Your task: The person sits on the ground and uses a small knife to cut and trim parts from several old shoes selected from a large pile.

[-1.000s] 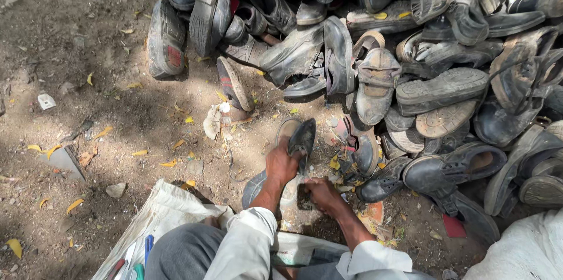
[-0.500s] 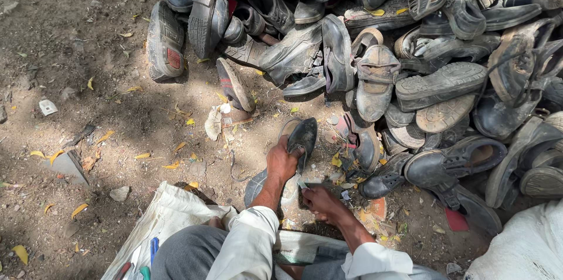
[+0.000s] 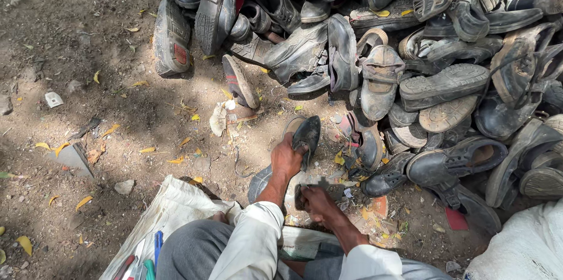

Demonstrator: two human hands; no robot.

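Note:
My left hand (image 3: 287,158) grips a dark worn shoe (image 3: 306,137) by its middle, the toe pointing away from me, just above the dirt. My right hand (image 3: 312,199) is closed on a small dark tool or scrap (image 3: 321,185) held against the shoe's near end. Both forearms in pale sleeves reach forward over my knees in grey trousers (image 3: 193,250). What exactly the right hand holds is partly hidden by its fingers.
A big heap of old black and grey shoes and sandals (image 3: 410,51) fills the top and right. A white sack (image 3: 176,209) with coloured tool handles (image 3: 146,262) lies by my left knee. Another white sack (image 3: 522,250) sits at the lower right. Leaves and stones dot the dirt (image 3: 88,80).
My right hand has moved forward from beside my knee to the near end of the shoe. The left hand keeps its hold on the shoe.

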